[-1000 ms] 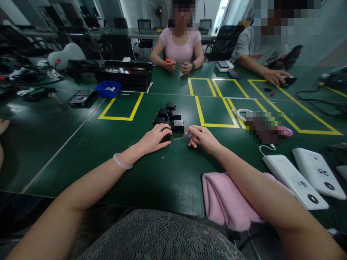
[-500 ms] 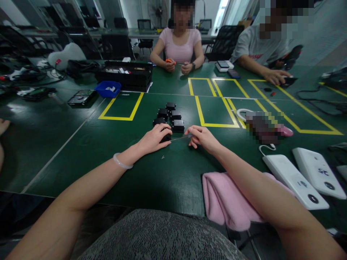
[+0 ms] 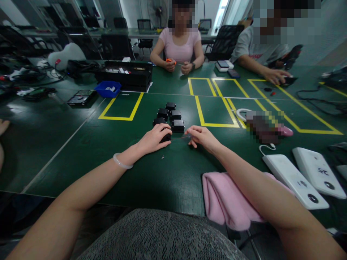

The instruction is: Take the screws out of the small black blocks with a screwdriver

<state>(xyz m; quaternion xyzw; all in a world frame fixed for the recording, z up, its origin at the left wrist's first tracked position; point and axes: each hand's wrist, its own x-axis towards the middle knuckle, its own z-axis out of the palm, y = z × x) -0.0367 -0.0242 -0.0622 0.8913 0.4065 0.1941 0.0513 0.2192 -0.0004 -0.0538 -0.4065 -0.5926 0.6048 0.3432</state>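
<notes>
Several small black boxes (image 3: pixel 178 125) stand in two short rows on the green table. My left hand (image 3: pixel 155 138) is closed over the nearest black box (image 3: pixel 166 137) of the left row, fingers on top and thumb along its near side. To the right, my right hand (image 3: pixel 201 137) pinches a thin screwdriver (image 3: pixel 187 137) whose slim shaft points left toward that box. Its handle is mostly hidden by the fingers, and the shaft is faint. A few tiny screws (image 3: pixel 163 157) lie on the table in front of my left hand.
A pink cloth (image 3: pixel 225 200) lies under my right forearm, beside white power banks (image 3: pixel 296 182). Yellow tape outlines (image 3: pixel 217 125) mark the table. Farther left are a blue tray (image 3: pixel 107 90) and a black toolbox (image 3: pixel 124 74). Two people sit across the table.
The screwdriver's shaft has drawn back slightly to the right; its tip reached the held box before and is now apart from it. My left hand stays still.
</notes>
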